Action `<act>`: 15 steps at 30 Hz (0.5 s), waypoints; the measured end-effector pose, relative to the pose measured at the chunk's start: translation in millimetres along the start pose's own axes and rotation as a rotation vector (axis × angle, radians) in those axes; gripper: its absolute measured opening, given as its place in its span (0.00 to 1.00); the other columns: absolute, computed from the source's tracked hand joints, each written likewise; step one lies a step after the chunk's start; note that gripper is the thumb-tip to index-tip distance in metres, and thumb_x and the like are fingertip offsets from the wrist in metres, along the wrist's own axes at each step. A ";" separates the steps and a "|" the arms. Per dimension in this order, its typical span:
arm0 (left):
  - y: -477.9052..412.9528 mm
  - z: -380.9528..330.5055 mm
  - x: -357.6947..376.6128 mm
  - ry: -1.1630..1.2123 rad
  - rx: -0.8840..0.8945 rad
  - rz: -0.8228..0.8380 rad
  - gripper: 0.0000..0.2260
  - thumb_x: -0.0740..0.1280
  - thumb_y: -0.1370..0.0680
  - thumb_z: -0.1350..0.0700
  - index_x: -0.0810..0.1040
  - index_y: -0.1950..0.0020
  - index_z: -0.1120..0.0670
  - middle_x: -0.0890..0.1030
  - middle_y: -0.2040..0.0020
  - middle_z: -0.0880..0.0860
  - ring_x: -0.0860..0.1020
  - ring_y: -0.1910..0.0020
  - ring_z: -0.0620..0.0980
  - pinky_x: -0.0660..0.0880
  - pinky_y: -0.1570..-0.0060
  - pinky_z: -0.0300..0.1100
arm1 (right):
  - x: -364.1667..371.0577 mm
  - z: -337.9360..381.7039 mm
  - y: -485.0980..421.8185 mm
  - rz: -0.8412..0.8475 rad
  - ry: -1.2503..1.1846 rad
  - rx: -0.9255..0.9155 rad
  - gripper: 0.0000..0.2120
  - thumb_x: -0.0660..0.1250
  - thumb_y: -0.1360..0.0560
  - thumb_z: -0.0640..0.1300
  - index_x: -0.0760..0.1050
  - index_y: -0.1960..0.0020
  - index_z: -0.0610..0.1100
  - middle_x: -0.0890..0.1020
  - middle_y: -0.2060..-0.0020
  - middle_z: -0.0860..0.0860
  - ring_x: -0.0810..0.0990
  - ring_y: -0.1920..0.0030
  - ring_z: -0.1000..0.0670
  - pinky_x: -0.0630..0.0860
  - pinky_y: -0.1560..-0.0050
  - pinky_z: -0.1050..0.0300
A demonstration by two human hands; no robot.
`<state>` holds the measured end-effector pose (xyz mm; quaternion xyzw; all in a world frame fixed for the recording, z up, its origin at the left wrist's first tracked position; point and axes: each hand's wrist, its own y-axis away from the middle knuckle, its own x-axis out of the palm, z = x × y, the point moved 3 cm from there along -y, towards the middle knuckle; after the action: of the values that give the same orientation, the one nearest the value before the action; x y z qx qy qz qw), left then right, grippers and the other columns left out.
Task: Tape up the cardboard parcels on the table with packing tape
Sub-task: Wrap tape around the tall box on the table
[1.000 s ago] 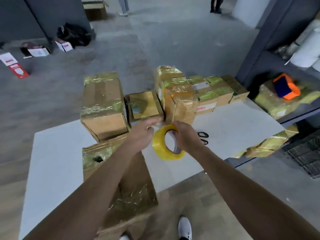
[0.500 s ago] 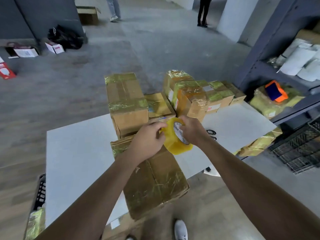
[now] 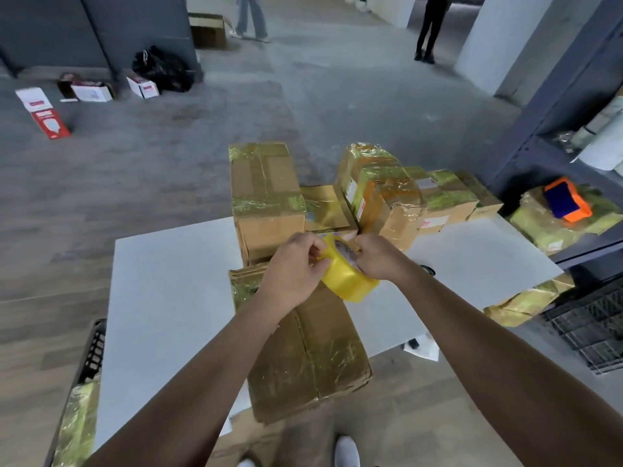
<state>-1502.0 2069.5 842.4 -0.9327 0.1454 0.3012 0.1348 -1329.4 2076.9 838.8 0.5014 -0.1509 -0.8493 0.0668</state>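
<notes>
A yellow roll of packing tape (image 3: 347,281) is held above the near parcel. My right hand (image 3: 379,256) grips the roll, its fingers curled into the core. My left hand (image 3: 293,269) pinches the roll's outer edge at the top. Under them lies a flat cardboard parcel (image 3: 310,358) wrapped in glossy tape, hanging over the white table's (image 3: 161,298) front edge. A tall taped box (image 3: 264,197) stands behind it. A flat parcel (image 3: 323,208) and a cluster of taped parcels (image 3: 394,197) fill the table's far side.
Black scissors (image 3: 428,269) peek out beyond my right wrist. A dark shelf unit (image 3: 553,129) on the right holds wrapped parcels and an orange-blue tape dispenser (image 3: 566,203). A black crate (image 3: 89,352) stands left of the table. Two people (image 3: 428,28) stand far off.
My view has swung so the table and parcels sit more to the right. The roll has tilted flatter, and my left hand has closed onto its top edge.
</notes>
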 end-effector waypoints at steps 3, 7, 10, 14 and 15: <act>-6.2 8.3 -4.0 0.111 -0.148 0.010 0.03 0.70 0.23 0.60 0.79 0.53 0.51 0.78 0.56 0.43 0.76 0.55 0.40 0.70 0.56 0.24 | -0.6 -2.2 -9.6 0.112 0.059 0.038 0.08 0.58 0.18 0.39 0.71 0.55 0.38 0.75 0.54 0.43 0.73 0.53 0.45 0.67 0.56 0.56; -5.2 22.2 -7.9 0.207 -0.303 -0.015 0.09 0.68 0.22 0.60 0.79 0.59 0.48 0.81 0.55 0.47 0.80 0.52 0.48 0.80 0.51 0.40 | 2.1 -3.3 -19.5 0.293 0.013 0.059 0.12 0.65 0.20 0.46 0.77 0.38 0.47 0.81 0.45 0.44 0.82 0.48 0.43 0.80 0.54 0.52; -2.2 32.3 -13.8 0.177 -0.439 -0.081 0.10 0.65 0.22 0.63 0.78 0.61 0.51 0.82 0.56 0.54 0.82 0.57 0.54 0.81 0.63 0.39 | 2.4 -1.3 -19.8 0.343 -0.146 0.065 0.10 0.63 0.21 0.56 0.76 0.42 0.55 0.81 0.51 0.51 0.81 0.53 0.48 0.76 0.62 0.58; 4.3 51.3 -20.8 0.463 -0.725 -0.223 0.11 0.63 0.22 0.68 0.78 0.62 0.58 0.79 0.62 0.59 0.79 0.67 0.53 0.82 0.65 0.43 | 5.7 -1.5 -18.6 0.279 -0.509 0.029 0.31 0.53 0.25 0.71 0.79 0.47 0.46 0.80 0.59 0.46 0.78 0.59 0.47 0.75 0.56 0.55; 6.2 54.3 -21.3 0.566 -0.790 -0.246 0.10 0.63 0.22 0.69 0.78 0.62 0.60 0.78 0.62 0.59 0.77 0.68 0.52 0.80 0.70 0.39 | 8.0 -1.4 -21.7 0.231 -0.565 0.022 0.39 0.53 0.29 0.76 0.80 0.46 0.43 0.82 0.55 0.43 0.80 0.55 0.45 0.77 0.50 0.52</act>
<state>-1549.1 2086.2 811.7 -0.9679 -0.0598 0.0505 -0.2389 -1331.3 2095.0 824.5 0.2256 -0.2284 -0.9403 0.1128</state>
